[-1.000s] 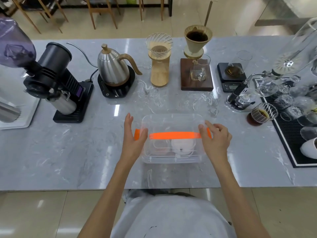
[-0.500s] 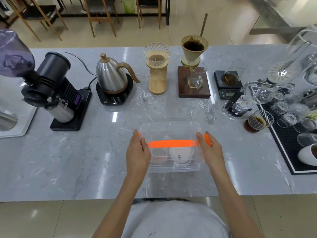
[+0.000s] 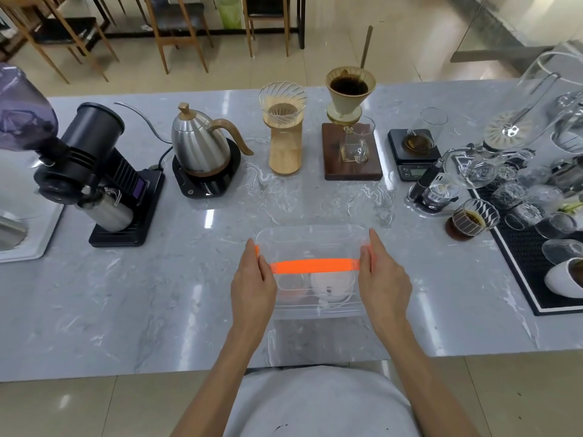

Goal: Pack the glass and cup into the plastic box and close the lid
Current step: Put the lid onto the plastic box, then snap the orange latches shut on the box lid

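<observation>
A clear, rectangular plastic box (image 3: 310, 272) with rounded corners sits on the grey, glossy marble-patterned worktop (image 3: 157, 294), close to its near edge. A see-through lid (image 3: 310, 239) lies over the box, and a flat bright-orange plastic handle (image 3: 314, 265) spans it from end to end. The left hand (image 3: 252, 285) is pressed flat against the box's left end, fingers extended along the orange clip there; the right hand (image 3: 383, 279) mirrors it on the box's right end. Both hands are grasping the box between them, palms inward.

Through the hazy plastic, a white rounded cup (image 3: 329, 283) shows in the box's right half, and a paler, faintly orange-tinted glass (image 3: 291, 287) in its left half; the walls blur the outlines of both, and I cannot tell whether they touch.

Beyond the box, far back on the worktop, stand a brushed-steel gooseneck kettle (image 3: 202, 146) on a black round base, a ribbed glass dripper on a wooden cylinder (image 3: 284, 127), and a cream cone dripper (image 3: 348, 93) over a dark wooden block. Left of the box is a black coffee grinder (image 3: 91, 165). To the box's right, glassware on a black rubber mat (image 3: 536, 247) is cut off by the picture's edge.
</observation>
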